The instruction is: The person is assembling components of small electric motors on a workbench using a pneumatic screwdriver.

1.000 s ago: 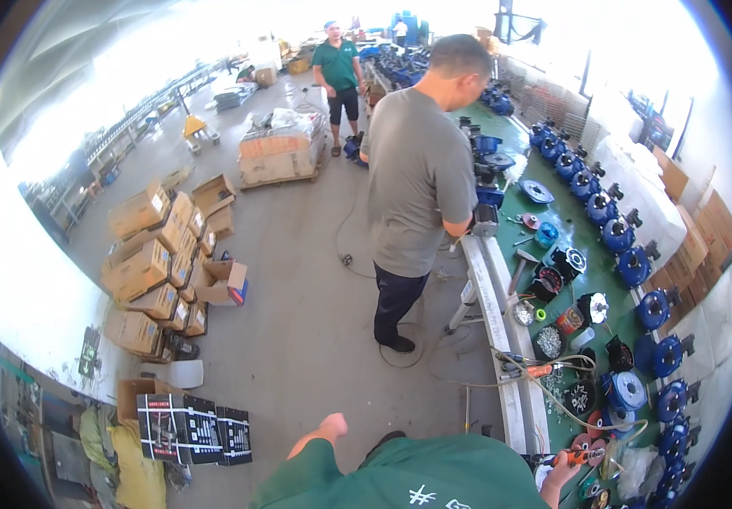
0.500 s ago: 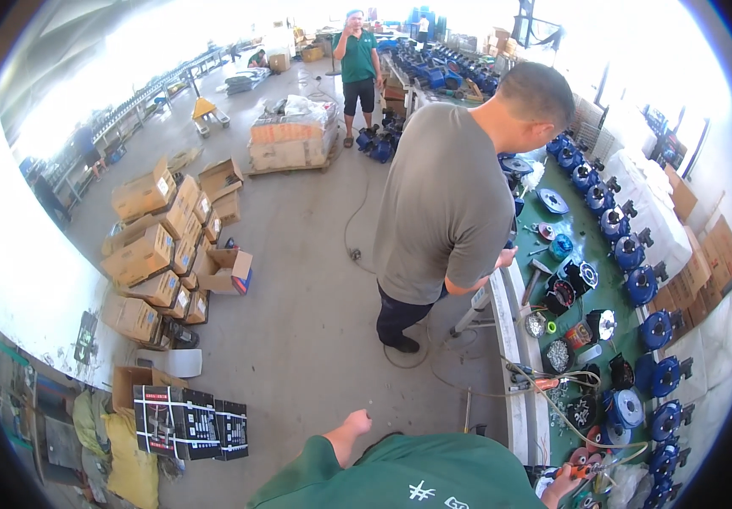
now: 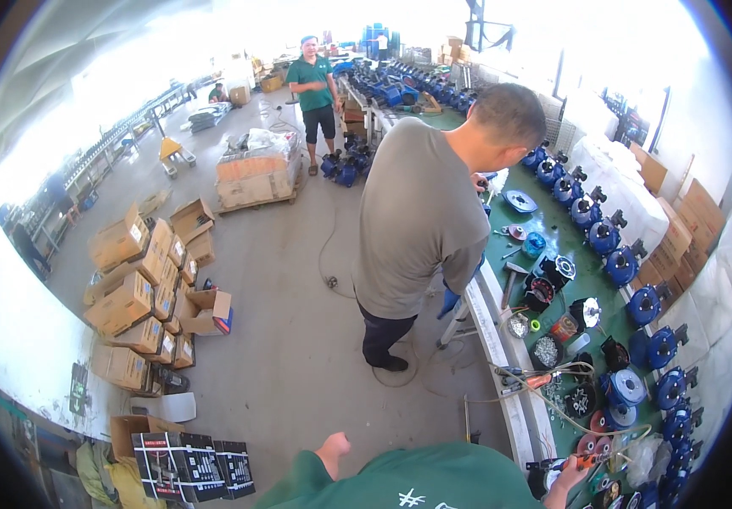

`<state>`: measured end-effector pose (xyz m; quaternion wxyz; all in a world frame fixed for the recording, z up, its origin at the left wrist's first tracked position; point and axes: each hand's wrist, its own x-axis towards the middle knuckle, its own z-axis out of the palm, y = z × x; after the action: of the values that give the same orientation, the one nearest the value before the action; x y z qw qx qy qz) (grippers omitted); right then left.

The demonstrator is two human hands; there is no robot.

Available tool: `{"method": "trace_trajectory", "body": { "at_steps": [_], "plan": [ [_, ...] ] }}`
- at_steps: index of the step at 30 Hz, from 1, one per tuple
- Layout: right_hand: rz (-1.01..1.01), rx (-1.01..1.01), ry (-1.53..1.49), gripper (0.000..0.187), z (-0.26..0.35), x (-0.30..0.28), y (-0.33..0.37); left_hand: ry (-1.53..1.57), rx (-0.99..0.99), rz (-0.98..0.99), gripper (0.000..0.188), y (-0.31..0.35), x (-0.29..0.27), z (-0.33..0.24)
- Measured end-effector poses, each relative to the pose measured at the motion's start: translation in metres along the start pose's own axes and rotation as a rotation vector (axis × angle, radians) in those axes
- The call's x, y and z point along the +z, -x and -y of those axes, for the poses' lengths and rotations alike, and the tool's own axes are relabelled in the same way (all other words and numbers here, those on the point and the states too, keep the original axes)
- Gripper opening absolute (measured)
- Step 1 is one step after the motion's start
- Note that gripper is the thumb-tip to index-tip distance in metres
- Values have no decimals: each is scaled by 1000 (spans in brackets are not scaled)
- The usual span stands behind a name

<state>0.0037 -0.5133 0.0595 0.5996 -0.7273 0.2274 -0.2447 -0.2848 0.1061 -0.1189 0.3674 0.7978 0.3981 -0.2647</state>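
Observation:
My left hand (image 3: 333, 444) hangs over the grey floor at my left side, its fingers curled in; nothing shows in it. At the lower right, my right hand (image 3: 569, 472) is closed around an orange hand tool (image 3: 586, 461) above the near end of the green workbench (image 3: 514, 271). A thin hose (image 3: 563, 416) loops over the bench close to it. Red-brown discs (image 3: 587, 443) and a clear plastic bag (image 3: 648, 458) lie around this hand. Blue motor housings (image 3: 670, 386) stand along the bench's far edge.
A person in a grey shirt (image 3: 421, 220) stands at the bench ahead. Another in green (image 3: 311, 85) stands farther back near a wrapped pallet load (image 3: 256, 174). Stacked cartons (image 3: 133, 305) and black strapped boxes (image 3: 179, 467) are at left. A hammer (image 3: 510, 284) and screw bowls (image 3: 547, 350) lie on the bench.
The view has shifted, so most things sit farther left. The person in grey has drawn one arm down beside the bench. The person in green has lowered a raised hand to the chest.

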Motion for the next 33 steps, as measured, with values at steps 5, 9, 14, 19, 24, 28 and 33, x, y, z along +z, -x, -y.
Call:
{"method": "trace_trajectory", "body": {
  "at_steps": [5,9,14,19,24,28,33],
  "plan": [
    [-72,-177,-59,36,-39,-8,-19,-38,32,-63,35,-12,7,-1],
    [38,-146,-118,38,-26,3,-10,-17,102,0,37,-13,13,-16],
    [99,-48,-117,46,-17,-6,-5,-7,160,11,37,-6,14,-47],
    [108,-59,-150,49,-20,-9,-6,-20,155,44,39,0,9,-63],
    [124,-45,-195,49,2,-2,7,-62,110,68,37,5,9,-56],
    [179,-39,-245,48,1,-12,6,-140,109,52,36,9,17,-50],
    [257,-15,-218,48,24,-22,18,-164,144,36,36,15,36,-71]
  ]
}}
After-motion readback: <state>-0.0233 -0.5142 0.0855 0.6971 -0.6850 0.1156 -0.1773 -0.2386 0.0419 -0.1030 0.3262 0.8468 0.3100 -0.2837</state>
